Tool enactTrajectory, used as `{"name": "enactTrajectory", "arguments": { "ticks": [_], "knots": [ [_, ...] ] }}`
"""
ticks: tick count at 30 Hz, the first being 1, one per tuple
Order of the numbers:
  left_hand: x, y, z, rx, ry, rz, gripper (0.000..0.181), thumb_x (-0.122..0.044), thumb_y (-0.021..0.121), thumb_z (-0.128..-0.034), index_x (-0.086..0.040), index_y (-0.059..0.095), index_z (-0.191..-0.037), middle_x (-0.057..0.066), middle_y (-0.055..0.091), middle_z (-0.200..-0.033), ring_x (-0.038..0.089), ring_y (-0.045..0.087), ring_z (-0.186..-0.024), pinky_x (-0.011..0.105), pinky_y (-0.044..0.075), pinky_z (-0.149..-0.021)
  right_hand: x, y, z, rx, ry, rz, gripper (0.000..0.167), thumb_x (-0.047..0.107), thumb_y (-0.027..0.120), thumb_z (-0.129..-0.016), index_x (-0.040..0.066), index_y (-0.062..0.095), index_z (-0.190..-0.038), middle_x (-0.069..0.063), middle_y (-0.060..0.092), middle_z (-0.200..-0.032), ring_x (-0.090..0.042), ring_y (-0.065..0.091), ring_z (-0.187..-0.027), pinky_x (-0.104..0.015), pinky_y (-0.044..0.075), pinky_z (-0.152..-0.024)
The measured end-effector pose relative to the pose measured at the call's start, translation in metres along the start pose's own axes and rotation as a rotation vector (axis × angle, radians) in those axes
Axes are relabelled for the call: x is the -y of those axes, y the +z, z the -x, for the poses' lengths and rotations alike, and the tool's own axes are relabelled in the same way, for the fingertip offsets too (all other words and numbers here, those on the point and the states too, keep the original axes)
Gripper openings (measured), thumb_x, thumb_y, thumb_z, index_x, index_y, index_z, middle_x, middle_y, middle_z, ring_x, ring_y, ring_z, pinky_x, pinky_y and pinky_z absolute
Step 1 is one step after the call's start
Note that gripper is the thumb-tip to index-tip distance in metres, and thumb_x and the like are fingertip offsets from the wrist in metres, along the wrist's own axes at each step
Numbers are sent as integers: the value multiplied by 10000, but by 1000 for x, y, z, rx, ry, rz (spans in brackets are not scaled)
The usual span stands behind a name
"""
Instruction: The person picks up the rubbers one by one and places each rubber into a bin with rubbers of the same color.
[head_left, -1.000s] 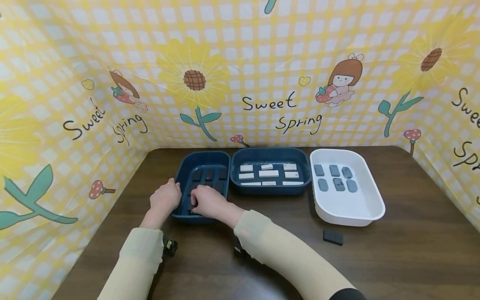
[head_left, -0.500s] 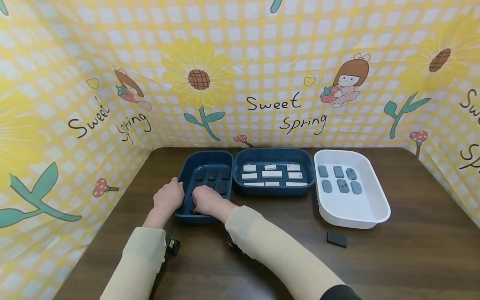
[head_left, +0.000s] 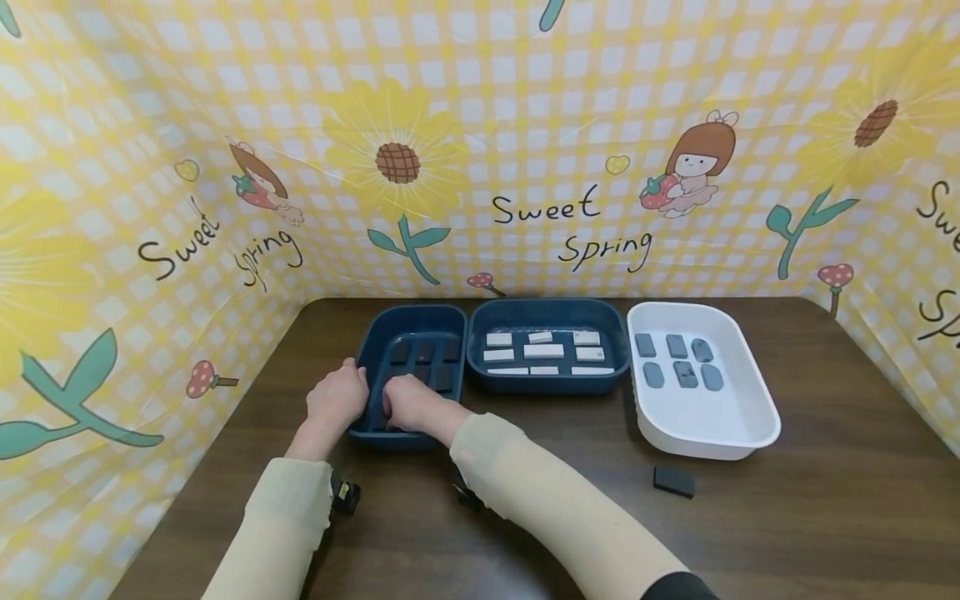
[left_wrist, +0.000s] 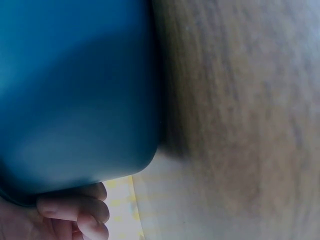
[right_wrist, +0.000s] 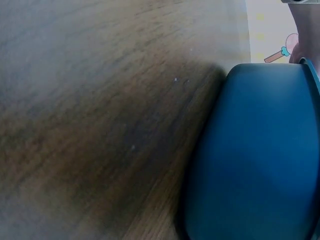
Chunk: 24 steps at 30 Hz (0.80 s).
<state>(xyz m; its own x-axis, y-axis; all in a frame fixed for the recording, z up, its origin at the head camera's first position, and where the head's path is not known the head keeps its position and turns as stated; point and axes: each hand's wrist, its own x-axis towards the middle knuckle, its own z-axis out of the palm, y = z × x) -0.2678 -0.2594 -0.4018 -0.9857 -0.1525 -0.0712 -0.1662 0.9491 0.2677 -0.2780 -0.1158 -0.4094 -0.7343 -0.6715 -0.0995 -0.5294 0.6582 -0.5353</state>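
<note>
My left hand (head_left: 337, 398) grips the left rim of a dark blue tray (head_left: 407, 440) in the head view. Its curled fingers (left_wrist: 90, 210) lie against the tray's outer wall (left_wrist: 80, 100) in the left wrist view. Inside the near part of that tray is my right hand (head_left: 417, 406), fingers curled downward. Its fingertips are hidden, so whether they hold a block is not visible. Several dark rectangular blocks (head_left: 451, 349) lie in rows beyond it. The right wrist view shows mostly the tray's outside wall (right_wrist: 255, 150).
A second blue tray (head_left: 547, 383) with several white blocks (head_left: 543, 351) touches the first on its right. Farther right stands a white tray (head_left: 705, 425) with several grey pieces (head_left: 677, 346). One black block (head_left: 673, 481) lies on the brown table (head_left: 570, 475) in front.
My right forearm has moved a little left, and the right hand sits slightly lower in the tray. The left hand keeps its grip. The head view has shifted slightly.
</note>
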Motion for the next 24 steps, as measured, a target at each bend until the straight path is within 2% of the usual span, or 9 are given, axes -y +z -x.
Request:
{"name": "enactTrajectory", "arguments": {
  "ticks": [5, 13, 17, 24],
  "knots": [
    [-1, 1, -1, 6, -1, 2, 405, -237, 342, -1053, 116, 457, -1213, 291, 600, -927, 387, 593, -758, 540, 505, -688, 2, -3, 4, -11, 8, 2, 40, 101, 728, -880, 75, 698, -875, 32, 621, -749, -82, 579, -690, -185, 484, -680],
    [-2, 2, 1, -2, -3, -18, 434, -232, 345, -1051, 131, 440, -1268, 332, 603, -1000, 414, 611, -804, 557, 505, -707, -3, -14, 16, -67, -49, 188, 67, 148, 741, -875, 104, 692, -882, 24, 584, -830, -104, 544, -775, -194, 465, -695],
    [-1, 2, 1, -16, 15, -23, 436, -228, 347, -1049, 135, 440, -1271, 348, 599, -1032, 434, 613, -839, 572, 500, -720, -7, -27, 31, -99, -83, 236, 116, 186, 734, -884, 98, 686, -942, 11, 565, -881, -107, 539, -779, -196, 457, -677],
    [0, 2, 1, -12, 28, -21, 429, -223, 349, -1048, 137, 437, -1264, 345, 598, -1023, 433, 610, -832, 570, 498, -707, -17, -51, 70, -190, -159, 234, 191, 228, 702, -912, 82, 680, -1034, -6, 553, -960, -84, 552, -768, -156, 471, -678]
  ]
}}
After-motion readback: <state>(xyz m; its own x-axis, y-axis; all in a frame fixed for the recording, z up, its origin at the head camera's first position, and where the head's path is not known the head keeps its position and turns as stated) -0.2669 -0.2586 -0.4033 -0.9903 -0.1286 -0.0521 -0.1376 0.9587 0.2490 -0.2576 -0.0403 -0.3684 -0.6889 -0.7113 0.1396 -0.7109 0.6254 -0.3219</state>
